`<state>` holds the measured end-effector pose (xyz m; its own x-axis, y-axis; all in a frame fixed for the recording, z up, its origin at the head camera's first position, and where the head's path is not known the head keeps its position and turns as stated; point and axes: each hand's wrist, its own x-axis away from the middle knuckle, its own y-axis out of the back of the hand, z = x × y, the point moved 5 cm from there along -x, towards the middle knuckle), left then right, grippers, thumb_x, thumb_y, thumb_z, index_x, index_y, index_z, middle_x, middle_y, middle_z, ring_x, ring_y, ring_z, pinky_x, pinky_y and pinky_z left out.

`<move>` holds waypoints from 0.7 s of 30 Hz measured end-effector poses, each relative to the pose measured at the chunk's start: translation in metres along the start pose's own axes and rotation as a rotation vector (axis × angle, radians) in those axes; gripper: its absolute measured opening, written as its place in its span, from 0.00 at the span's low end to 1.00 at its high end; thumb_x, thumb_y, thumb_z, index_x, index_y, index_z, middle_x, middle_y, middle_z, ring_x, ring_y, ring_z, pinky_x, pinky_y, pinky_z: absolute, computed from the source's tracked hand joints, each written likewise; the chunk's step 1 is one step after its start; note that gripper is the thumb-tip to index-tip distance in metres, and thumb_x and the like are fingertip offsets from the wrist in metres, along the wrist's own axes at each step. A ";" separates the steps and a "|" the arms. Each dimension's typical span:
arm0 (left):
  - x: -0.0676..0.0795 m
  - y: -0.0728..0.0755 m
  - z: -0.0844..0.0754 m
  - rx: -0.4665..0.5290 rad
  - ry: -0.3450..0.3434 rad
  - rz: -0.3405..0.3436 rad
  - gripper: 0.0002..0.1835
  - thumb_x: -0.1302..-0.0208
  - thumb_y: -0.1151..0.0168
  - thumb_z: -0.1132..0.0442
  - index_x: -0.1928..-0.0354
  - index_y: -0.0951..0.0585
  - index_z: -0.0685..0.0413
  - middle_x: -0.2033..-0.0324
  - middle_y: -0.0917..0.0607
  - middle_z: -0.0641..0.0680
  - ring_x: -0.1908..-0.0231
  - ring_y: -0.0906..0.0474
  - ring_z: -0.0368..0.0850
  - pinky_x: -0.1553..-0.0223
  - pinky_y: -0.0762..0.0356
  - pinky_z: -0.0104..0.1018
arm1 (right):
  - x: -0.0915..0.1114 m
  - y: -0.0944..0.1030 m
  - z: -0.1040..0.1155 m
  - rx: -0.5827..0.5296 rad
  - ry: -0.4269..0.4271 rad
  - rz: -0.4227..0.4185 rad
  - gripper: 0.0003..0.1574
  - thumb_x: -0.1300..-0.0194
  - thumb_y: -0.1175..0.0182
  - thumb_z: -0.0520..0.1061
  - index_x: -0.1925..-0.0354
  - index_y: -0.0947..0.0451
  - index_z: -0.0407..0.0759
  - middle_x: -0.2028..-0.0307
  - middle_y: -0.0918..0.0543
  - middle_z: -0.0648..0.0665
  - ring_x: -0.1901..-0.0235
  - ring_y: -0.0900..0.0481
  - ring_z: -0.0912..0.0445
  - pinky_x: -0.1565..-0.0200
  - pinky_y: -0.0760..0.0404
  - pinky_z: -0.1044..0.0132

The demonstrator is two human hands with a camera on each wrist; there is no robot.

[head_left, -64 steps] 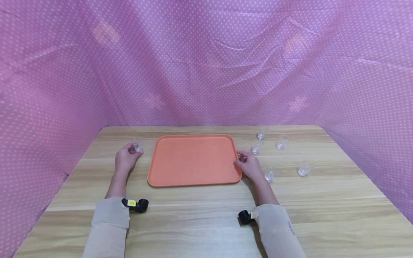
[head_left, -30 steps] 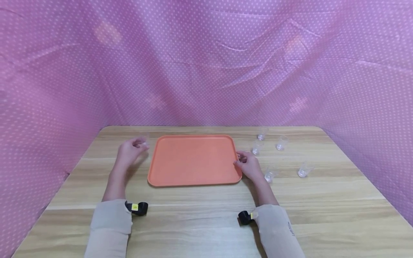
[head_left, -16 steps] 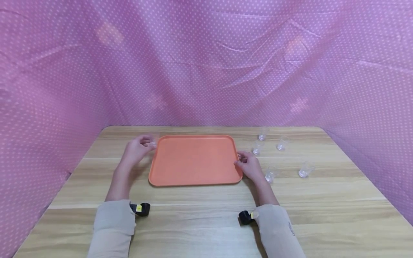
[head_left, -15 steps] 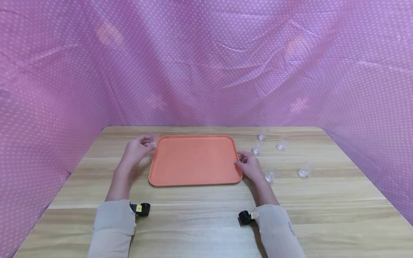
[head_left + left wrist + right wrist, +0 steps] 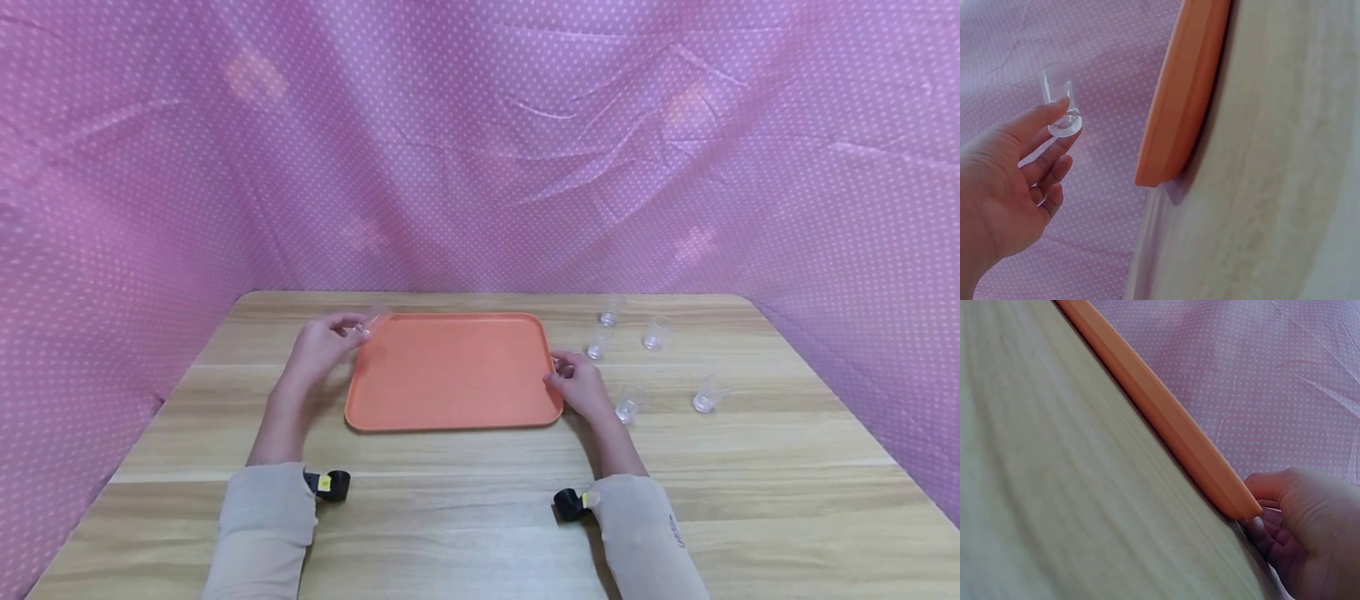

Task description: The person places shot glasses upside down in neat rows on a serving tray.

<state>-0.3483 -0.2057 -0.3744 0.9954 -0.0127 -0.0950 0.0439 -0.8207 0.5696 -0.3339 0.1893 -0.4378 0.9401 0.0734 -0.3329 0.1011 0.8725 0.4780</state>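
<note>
My left hand (image 5: 321, 346) pinches a small clear shot glass (image 5: 372, 319) between thumb and fingers, over the back left corner of an orange tray (image 5: 453, 371). In the left wrist view the shot glass (image 5: 1063, 125) points rim up, slightly tilted, its thick base held by the fingertips. The remaining fingers curl loosely below it. At the tray's right edge, my right hand (image 5: 581, 383) grips the rim, thumb on top. The right wrist view shows that hand (image 5: 1319, 531) at the tray's corner (image 5: 1210, 469), its fingers partly hidden behind the rim. The tray lies flat on the table.
Several more clear shot glasses stand right of the tray, among them one at the back (image 5: 608, 317), one close to my right forearm (image 5: 627, 407) and one farther right (image 5: 707, 395). The wooden table (image 5: 450, 517) is enclosed by a pink dotted curtain (image 5: 465, 167).
My left hand has lifted the shot glass from the table's left side and carried it rightward to the tray's back left corner. My right hand has stayed at the tray's edge.
</note>
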 end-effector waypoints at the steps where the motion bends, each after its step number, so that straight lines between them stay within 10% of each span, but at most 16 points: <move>1: 0.000 0.000 0.000 -0.006 -0.001 -0.003 0.22 0.41 0.37 0.56 0.46 0.23 0.55 0.58 0.25 0.57 0.59 0.33 0.49 0.64 0.27 0.38 | 0.000 0.000 0.000 0.001 -0.003 -0.001 0.24 0.47 0.36 0.39 0.51 0.24 0.32 0.69 0.23 0.41 0.70 0.24 0.50 0.68 0.22 0.61; 21: -0.009 0.002 -0.004 -0.001 -0.067 -0.166 0.24 0.47 0.33 0.51 0.51 0.20 0.58 0.60 0.21 0.58 0.64 0.31 0.46 0.75 0.28 0.32 | 0.000 -0.004 0.009 0.074 -0.109 0.001 0.25 0.48 0.37 0.32 0.49 0.27 0.27 0.67 0.23 0.37 0.67 0.24 0.48 0.68 0.24 0.67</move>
<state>-0.3573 -0.2052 -0.3694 0.9665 0.0847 -0.2424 0.2073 -0.8143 0.5421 -0.3312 0.1816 -0.4319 0.9695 0.0178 -0.2446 0.1205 0.8341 0.5382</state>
